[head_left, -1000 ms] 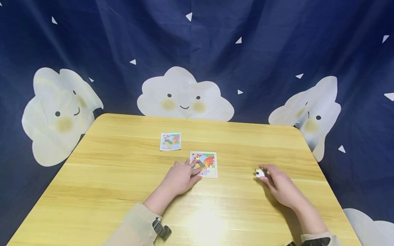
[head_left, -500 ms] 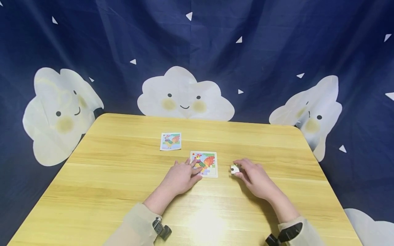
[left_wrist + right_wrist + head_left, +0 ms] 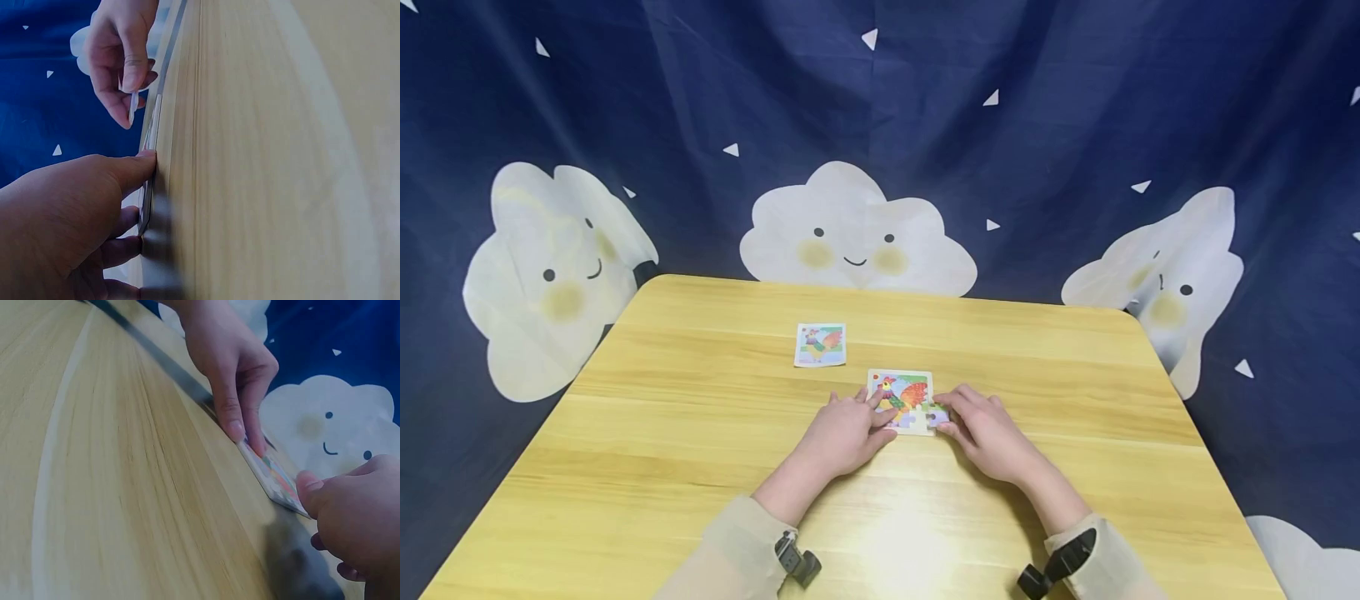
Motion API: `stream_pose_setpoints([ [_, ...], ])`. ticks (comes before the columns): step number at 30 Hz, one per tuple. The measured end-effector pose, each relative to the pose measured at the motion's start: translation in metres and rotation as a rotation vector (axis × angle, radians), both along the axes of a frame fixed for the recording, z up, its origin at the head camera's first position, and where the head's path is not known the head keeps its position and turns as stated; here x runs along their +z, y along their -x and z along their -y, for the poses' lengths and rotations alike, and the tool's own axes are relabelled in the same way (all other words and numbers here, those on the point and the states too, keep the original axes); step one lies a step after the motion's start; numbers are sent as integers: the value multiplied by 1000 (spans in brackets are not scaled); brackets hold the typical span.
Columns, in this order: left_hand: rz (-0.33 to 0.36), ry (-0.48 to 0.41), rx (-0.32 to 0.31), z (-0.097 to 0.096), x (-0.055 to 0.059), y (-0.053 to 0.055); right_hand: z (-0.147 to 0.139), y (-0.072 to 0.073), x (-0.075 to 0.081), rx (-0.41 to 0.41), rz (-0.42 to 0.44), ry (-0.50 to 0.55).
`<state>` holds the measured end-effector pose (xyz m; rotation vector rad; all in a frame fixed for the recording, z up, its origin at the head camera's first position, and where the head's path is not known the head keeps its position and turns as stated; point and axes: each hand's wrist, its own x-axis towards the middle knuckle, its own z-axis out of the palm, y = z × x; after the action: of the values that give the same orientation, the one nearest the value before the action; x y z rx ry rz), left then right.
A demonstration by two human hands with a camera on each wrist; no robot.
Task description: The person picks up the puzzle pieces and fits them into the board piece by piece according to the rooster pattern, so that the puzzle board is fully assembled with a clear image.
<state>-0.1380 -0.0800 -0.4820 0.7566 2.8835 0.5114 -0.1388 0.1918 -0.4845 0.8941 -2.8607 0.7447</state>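
Observation:
A small square jigsaw puzzle [image 3: 902, 372] with a rooster picture and a pale border lies flat on the table. Its lower right part shows a bare pale patch of tray. My left hand [image 3: 842, 433] rests with spread fingers over its left and lower left, the thumb along the near edge. Between thumb and fingers my right hand [image 3: 996, 442] pinches a puzzle piece [image 3: 937, 414], purple and green on the face towards me. This piece is over the puzzle's lower right edge. The left wrist view shows it [image 3: 134, 105] raised and tilted above the board.
Behind the puzzle and to its left lies a card [image 3: 820, 345] with the same rooster picture. All of this is on a light wooden table [image 3: 700, 400]. A dark blue curtain [image 3: 925, 108] with clouds hangs around the table's far side and ends.
My right hand has moved left with the puzzle piece, from the right of the table to the puzzle's right edge. The piece's white side showed before, its coloured side now. My left hand stays put.

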Motion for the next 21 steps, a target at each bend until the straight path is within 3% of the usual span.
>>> stream_pose_setpoints([
  [21, -26, 7, -4, 0, 1, -1, 19, 5, -7, 14, 22, -7],
])
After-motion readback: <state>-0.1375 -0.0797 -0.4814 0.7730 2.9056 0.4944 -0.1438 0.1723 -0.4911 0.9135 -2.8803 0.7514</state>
